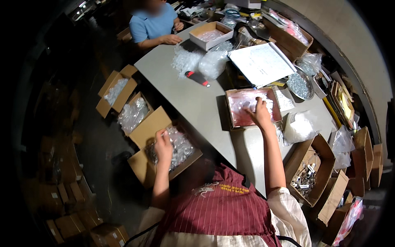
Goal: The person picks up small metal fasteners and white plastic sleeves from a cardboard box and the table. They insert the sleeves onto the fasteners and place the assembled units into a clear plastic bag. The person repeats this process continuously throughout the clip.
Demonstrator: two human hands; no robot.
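My left hand (163,145), its fingers curled closed, is over an open cardboard box (142,168) beside the table. Clear plastic packets (181,148) with shiny contents fill that box. Whether those fingers grip a packet is hidden. On the table, my right hand (261,113) reaches over a shallow cardboard box (229,117), thumb and fingers apart. Thin, clear, pinkish plastic bags (242,103) lie in it, just under the fingertips.
A red-and-black cutter (197,78) lies near plastic bags (212,64). A clipboard (263,64), a metal bowl of small parts (300,85) and a box of metal pieces (306,177) stand rightward. More open boxes (117,92) line the left. A person in blue (152,26) is at the far end.
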